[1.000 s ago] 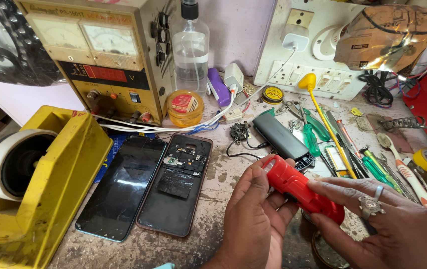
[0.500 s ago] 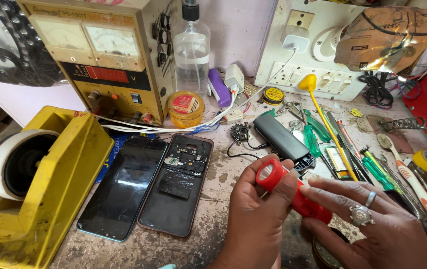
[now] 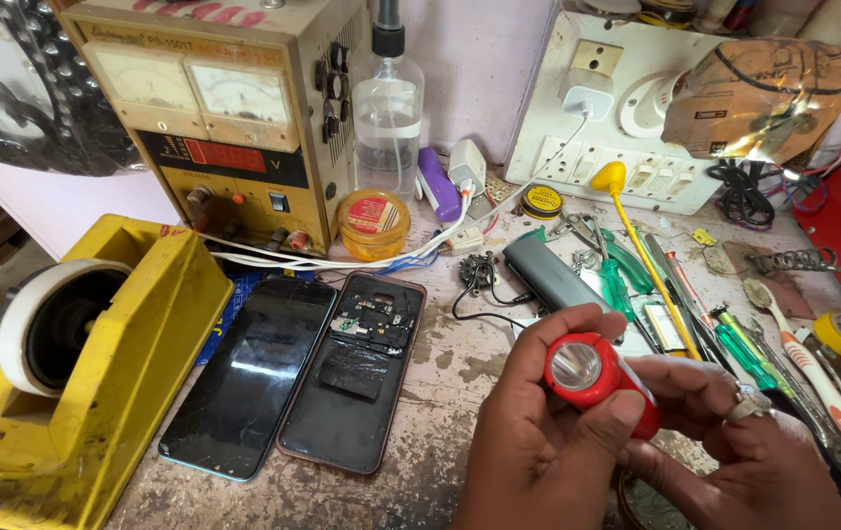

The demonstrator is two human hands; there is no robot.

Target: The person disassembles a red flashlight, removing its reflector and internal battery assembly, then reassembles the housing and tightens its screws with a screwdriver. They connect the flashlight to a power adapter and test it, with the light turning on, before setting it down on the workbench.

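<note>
Both hands grasp a small red flashlight (lens facing up) above the table; left hand fingers wrap its head; right hand fingers clasp its body; an opened phone lies nearby.

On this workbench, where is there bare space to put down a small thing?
Bare bench shows between the opened black phone and the left hand holding the red torch. The right side, with green screwdrivers and a toothbrush, is crowded.

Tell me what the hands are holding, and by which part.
A small red torch: the left hand grips its head end, thumb under the lens rim, and the right hand holds the body behind it.
</note>
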